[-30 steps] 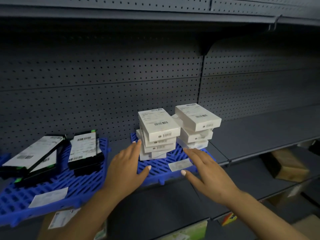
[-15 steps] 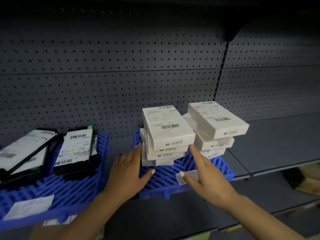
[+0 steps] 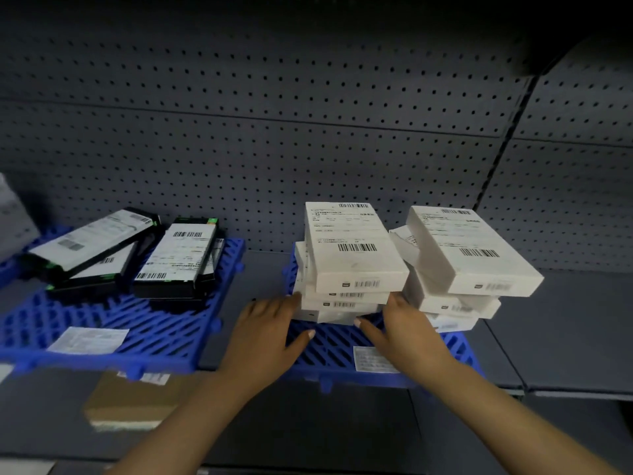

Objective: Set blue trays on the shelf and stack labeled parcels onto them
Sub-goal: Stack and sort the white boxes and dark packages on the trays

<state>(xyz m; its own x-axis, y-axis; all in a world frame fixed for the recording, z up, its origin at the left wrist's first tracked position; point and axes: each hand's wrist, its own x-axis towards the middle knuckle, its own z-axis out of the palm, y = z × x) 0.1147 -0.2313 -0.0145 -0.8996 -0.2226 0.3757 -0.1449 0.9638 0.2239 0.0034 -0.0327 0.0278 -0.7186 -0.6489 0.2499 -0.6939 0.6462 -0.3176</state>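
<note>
Two blue slatted trays lie on the grey shelf. The right tray (image 3: 329, 351) carries two stacks of white labeled parcels: a left stack (image 3: 349, 255) and a right stack (image 3: 469, 255), each a little skewed. My left hand (image 3: 263, 341) is flat at the left stack's lower left corner, fingers touching its bottom boxes. My right hand (image 3: 407, 334) presses against the same stack's lower right corner, thumb out over the tray. The left tray (image 3: 113, 323) holds black parcels (image 3: 178, 258) with white labels.
A white paper label (image 3: 371, 359) sits on the right tray's front, another label (image 3: 87, 340) on the left tray. A brown carton (image 3: 137, 402) lies on the lower shelf. Perforated grey back panel (image 3: 308, 132) behind; bare shelf (image 3: 565, 320) to the right.
Both hands have moved forward from hovering over the tray's front to touching the two lower corners of the left white stack. The view has come closer and shifted right.
</note>
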